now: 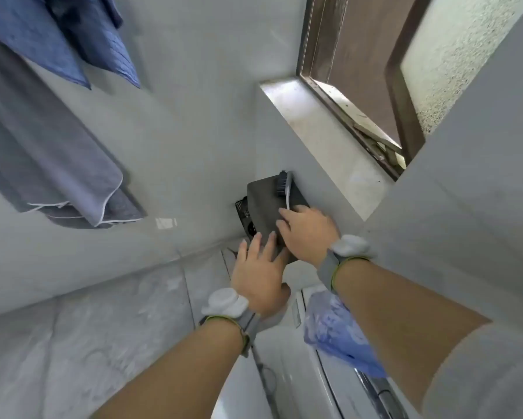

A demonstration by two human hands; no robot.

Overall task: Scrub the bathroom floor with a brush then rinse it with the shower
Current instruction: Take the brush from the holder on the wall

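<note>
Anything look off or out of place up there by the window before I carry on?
Nothing is spilled or broken. The brush lies on a dark grey box under the window ledge, not on the floor. The right hand touches its white handle; the left hand presses the box.

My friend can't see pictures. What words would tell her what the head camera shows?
Two hands reach to a dark grey box in a bathroom corner: the right hand touches the white handle of a brush lying on top, while the left hand rests flat against the box's side. Blue and grey towels hang at left, and a window opens above.
</note>
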